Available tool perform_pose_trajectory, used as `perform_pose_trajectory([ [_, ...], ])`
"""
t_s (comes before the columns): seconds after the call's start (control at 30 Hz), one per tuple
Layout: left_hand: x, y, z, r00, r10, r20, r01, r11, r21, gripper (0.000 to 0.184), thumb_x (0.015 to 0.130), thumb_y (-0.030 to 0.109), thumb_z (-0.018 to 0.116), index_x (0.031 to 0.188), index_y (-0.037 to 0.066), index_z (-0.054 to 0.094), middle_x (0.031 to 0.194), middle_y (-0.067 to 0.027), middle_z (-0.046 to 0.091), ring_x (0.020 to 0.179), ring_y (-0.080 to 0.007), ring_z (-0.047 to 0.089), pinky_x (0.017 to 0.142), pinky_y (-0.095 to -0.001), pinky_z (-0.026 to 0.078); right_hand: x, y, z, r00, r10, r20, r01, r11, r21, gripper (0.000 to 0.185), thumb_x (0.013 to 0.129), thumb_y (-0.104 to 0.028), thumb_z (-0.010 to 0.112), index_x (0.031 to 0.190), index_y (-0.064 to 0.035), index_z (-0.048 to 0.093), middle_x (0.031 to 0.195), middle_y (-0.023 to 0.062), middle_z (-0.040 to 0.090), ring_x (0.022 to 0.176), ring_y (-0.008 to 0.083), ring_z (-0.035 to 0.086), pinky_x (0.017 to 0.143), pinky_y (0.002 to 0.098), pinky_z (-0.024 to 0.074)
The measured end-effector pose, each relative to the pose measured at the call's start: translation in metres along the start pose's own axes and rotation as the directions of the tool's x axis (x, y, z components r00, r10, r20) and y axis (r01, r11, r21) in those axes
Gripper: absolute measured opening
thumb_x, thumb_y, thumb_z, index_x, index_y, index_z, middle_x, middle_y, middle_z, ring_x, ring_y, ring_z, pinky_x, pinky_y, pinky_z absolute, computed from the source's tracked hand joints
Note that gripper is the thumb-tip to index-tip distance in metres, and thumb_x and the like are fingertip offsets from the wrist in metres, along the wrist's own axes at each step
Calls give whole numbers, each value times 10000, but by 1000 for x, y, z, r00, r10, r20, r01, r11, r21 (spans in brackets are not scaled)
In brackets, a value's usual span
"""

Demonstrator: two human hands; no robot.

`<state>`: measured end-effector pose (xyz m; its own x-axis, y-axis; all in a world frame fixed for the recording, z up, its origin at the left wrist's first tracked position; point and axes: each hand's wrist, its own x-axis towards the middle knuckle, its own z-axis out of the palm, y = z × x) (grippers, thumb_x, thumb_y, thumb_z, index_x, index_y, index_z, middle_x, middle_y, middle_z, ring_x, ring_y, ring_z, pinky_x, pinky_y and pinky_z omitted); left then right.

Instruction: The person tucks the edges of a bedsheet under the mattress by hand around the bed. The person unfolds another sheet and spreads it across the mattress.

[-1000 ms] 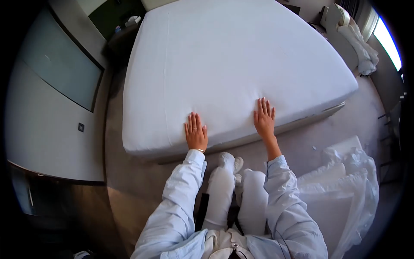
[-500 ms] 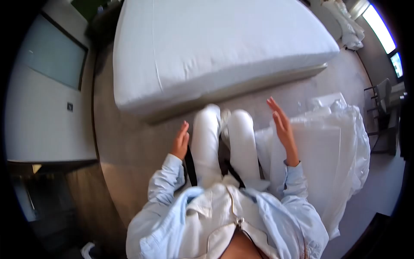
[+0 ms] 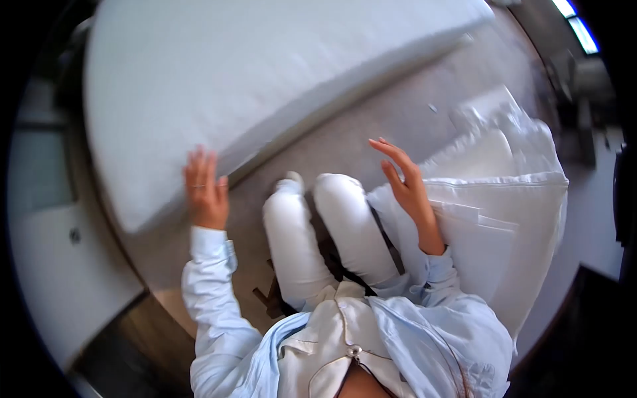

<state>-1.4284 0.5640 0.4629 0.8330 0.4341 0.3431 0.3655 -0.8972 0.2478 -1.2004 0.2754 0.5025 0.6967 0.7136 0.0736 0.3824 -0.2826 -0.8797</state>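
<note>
My left hand (image 3: pixel 207 189) is open with its fingers spread, at the near edge of the white-covered bed (image 3: pixel 219 79). It holds nothing, and whether it touches the cover I cannot tell. A ring shows on one of its fingers. My right hand (image 3: pixel 406 180) is open and empty, palm facing inward, above the floor between the bed and the white bedding (image 3: pixel 491 245). That bedding lies folded and piled to my right, with shiny clear plastic wrap (image 3: pixel 531 142) around its far part.
My knees in white trousers (image 3: pixel 345 205) point toward the bed's near side. Carpeted floor (image 3: pixel 398 109) runs between the bed and the bedding. At the left is a pale wall (image 3: pixel 46 265). Dark, blurred furniture (image 3: pixel 584 126) stands at the far right, below a bright window (image 3: pixel 584 33).
My view has turned, and the bed now lies further left. My left hand has moved left and forward to the bed's edge, its fingers spreading. My right hand has shifted slightly left.
</note>
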Motion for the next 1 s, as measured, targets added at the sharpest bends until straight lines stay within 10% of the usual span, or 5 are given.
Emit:
perform_pose_trajectory([
  [0.27,143,75,126,882,421,212,-311,858,-410,400,942,262,369,1274,56,455,1374,-149,374,1303,-341,289,1056,-473,206,9,70,0,918,344,197,-333,939,-85,300,776,20,549,1063,-57,590,978,98,624,943,256,587,808,347,460],
  [0.43,194,225,97,667,710,227,-334,557,-761,547,792,184,618,1293,73,428,1381,-156,358,1291,-344,307,1051,-477,212,-41,64,-39,928,-41,369,244,817,-523,234,751,-131,540,962,-77,629,1074,74,593,1040,244,541,887,377,447],
  [0.6,161,358,65,296,890,347,-181,409,-894,737,744,257,676,1357,68,313,1407,-180,283,1266,-370,315,1021,-489,251,-130,-17,-123,897,274,-347,-430,724,-539,203,704,-72,543,891,-43,618,1004,83,592,1051,262,525,911,379,421],
  [0.9,52,468,54,-126,942,312,-327,258,-909,1086,567,216,802,1414,95,133,1446,-230,110,1318,-395,187,1012,-529,243,-285,57,-79,905,366,-216,-381,475,-793,286,856,-147,431,1064,1,562,1306,144,420,1273,278,333,1065,382,254],
  [1.0,41,497,27,-234,940,250,-404,140,-904,1112,543,223,815,1411,88,133,1443,-231,118,1321,-392,182,1013,-530,240,-266,24,-94,738,392,-549,-628,696,-347,258,809,-114,499,1043,-53,589,1171,142,533,1159,274,458,1005,359,337],
])
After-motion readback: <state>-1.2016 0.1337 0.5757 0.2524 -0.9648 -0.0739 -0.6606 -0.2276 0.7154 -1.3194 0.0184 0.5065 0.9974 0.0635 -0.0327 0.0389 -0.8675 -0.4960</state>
